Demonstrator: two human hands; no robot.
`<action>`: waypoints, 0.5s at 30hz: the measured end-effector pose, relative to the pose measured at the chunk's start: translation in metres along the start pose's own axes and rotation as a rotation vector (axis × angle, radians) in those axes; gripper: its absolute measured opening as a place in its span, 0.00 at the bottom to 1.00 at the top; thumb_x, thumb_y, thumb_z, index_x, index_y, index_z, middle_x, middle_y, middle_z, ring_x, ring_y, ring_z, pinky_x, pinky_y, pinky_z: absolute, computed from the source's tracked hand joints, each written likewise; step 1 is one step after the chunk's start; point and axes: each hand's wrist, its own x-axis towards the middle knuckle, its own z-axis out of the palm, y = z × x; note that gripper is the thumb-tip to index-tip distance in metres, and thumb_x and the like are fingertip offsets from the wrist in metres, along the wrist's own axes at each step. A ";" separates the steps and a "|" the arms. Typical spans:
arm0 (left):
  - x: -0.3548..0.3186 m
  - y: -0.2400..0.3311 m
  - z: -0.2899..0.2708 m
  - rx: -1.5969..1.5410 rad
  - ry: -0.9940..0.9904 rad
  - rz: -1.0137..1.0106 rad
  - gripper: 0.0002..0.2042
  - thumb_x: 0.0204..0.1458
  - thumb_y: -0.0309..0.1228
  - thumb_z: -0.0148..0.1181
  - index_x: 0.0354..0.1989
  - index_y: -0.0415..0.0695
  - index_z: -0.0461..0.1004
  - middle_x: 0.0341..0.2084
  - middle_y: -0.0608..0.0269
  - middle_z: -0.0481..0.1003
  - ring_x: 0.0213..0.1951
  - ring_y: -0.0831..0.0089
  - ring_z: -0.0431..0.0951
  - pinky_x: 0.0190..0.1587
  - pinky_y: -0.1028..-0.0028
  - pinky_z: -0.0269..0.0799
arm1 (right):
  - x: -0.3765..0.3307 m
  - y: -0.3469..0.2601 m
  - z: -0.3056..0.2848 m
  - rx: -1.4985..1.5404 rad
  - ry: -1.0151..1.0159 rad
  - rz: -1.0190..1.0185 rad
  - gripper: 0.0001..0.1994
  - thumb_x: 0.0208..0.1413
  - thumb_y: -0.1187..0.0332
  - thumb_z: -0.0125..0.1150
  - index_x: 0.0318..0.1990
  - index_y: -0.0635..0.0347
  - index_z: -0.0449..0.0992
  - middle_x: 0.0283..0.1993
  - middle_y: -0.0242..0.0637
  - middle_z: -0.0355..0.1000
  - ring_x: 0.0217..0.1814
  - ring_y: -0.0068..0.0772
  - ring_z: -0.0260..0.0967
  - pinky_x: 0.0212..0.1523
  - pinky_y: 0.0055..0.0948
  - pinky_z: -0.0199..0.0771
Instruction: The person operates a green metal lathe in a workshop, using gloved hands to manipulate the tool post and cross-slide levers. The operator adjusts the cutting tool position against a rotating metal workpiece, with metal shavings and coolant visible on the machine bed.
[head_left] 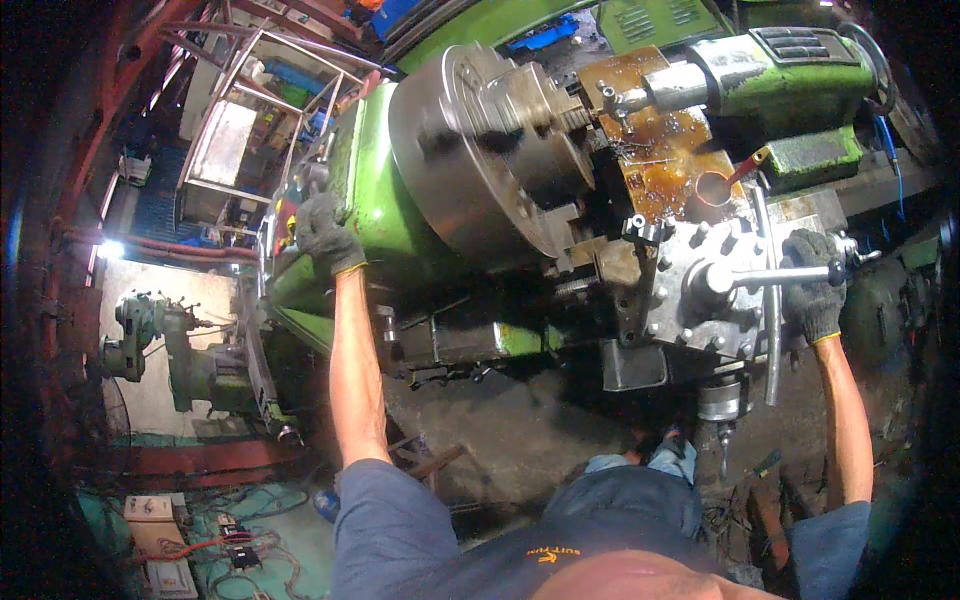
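A large steel chuck juts from the green headstock of a lathe; its surface looks smeared, as if turning. My left hand, in a dark grey knit glove, is curled at the headstock's left side beside a grey knob; what its fingers grip is hidden. At the right, my gloved right hand is closed by the end of the tool post lever, its grip partly covered by that lever. The lever rises from a square tool post with several bolts, just left of that hand.
The green tailstock stands beyond the tool post. Brown oily fluid and chips coat the plate between chuck and tailstock. A brush-like red handle leans there. A drill chuck hangs below the tool post. Another machine stands far left; cables litter the floor.
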 end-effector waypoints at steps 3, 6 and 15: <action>0.002 0.008 -0.001 -0.177 0.006 -0.348 0.08 0.56 0.26 0.57 0.30 0.37 0.80 0.29 0.62 0.78 0.35 0.69 0.78 0.44 0.66 0.75 | -0.001 0.000 0.001 0.026 0.000 -0.002 0.12 0.51 0.69 0.66 0.45 0.55 0.80 0.54 0.42 0.76 0.61 0.49 0.71 0.65 0.48 0.65; 0.000 0.020 0.013 -0.261 0.013 -0.399 0.08 0.56 0.27 0.57 0.30 0.37 0.79 0.28 0.63 0.78 0.34 0.71 0.77 0.42 0.67 0.74 | -0.001 -0.003 -0.008 0.017 0.019 0.014 0.12 0.50 0.70 0.65 0.44 0.53 0.79 0.52 0.40 0.76 0.60 0.48 0.71 0.63 0.45 0.67; -0.015 -0.014 0.010 -0.242 0.024 -0.345 0.08 0.58 0.29 0.60 0.37 0.36 0.81 0.35 0.57 0.82 0.39 0.65 0.80 0.48 0.65 0.76 | 0.003 -0.006 -0.007 -0.049 0.062 -0.053 0.13 0.52 0.66 0.67 0.46 0.49 0.78 0.51 0.40 0.77 0.57 0.50 0.73 0.57 0.48 0.73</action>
